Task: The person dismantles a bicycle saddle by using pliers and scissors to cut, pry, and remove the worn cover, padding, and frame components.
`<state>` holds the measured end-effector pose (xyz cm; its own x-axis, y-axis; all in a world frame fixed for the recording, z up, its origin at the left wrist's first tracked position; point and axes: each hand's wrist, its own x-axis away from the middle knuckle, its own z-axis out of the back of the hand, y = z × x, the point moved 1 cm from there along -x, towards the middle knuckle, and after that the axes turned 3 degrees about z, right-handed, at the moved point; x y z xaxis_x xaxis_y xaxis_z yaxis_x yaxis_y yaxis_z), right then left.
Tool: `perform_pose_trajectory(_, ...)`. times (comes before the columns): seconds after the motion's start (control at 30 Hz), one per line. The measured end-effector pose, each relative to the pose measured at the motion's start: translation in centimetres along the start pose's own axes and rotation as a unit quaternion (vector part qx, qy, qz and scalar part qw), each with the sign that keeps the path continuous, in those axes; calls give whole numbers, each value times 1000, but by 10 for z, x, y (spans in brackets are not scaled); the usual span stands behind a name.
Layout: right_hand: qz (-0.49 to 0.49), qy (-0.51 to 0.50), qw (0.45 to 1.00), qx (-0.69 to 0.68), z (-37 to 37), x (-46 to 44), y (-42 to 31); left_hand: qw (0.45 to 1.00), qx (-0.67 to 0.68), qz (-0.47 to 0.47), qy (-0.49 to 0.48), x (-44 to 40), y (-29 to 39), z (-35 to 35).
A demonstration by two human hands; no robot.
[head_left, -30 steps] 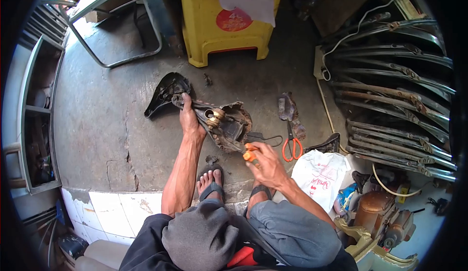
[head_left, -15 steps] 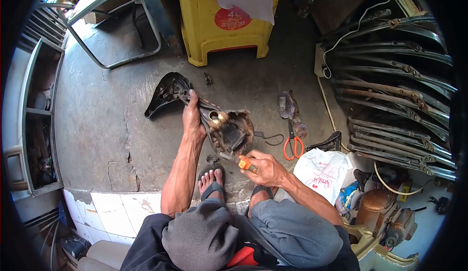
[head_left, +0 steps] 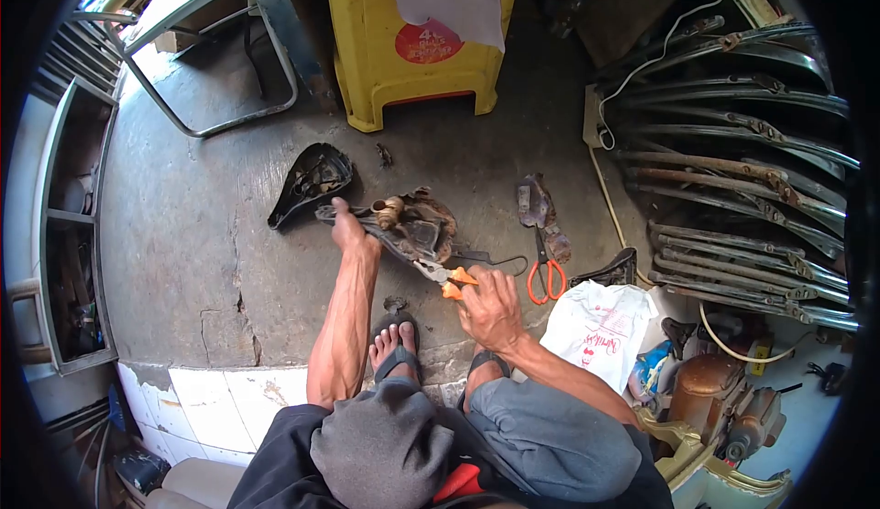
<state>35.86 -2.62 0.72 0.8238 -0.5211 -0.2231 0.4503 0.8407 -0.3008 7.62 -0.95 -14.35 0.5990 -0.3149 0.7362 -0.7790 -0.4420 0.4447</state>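
My left hand (head_left: 351,231) is closed around the edge of a worn, dark shell-like part (head_left: 423,234), which looks like an old seat base with ragged brown edges. A brownish, ring-shaped piece (head_left: 389,211) sits on its upper side. In my right hand (head_left: 495,310) are pliers (head_left: 451,282) with orange handles. Their metal jaws are at the lower right edge of the part; whether they grip it, I cannot tell. Just beyond my left hand, a black curved shell (head_left: 312,184) lies on the floor.
Orange-handled scissors (head_left: 546,275) lie on the right beside a dark worn scrap (head_left: 535,202). Near my right forearm rests a white plastic bag (head_left: 600,326). A yellow stool (head_left: 367,69) stands ahead, and metal frames (head_left: 742,175) are stacked at right. A metal-legged chair (head_left: 206,129) is at far left.
The shell-like part has tilted and shifted left, separating in view from the black curved shell, which now lies fully visible on the floor. The pliers' handles have spread apart.
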Motion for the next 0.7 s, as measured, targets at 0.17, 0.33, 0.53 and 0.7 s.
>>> perform_pose_trajectory(0.17,-155,-82,945,-277,-8,2,0,983,51,1,-177,67,56,-40)
perform_pose_trajectory(0.33,-200,-176,881,-391,6,2,-2,940,43,-153,-302,107,87,-73)
perform_pose_trajectory(0.53,-304,-308,847,-310,31,-38,-4,887,-11,-196,-418,140,73,-74)
perform_pose_trajectory(0.7,-288,-348,831,-324,33,-53,-4,818,-100,-224,-521,179,60,-78)
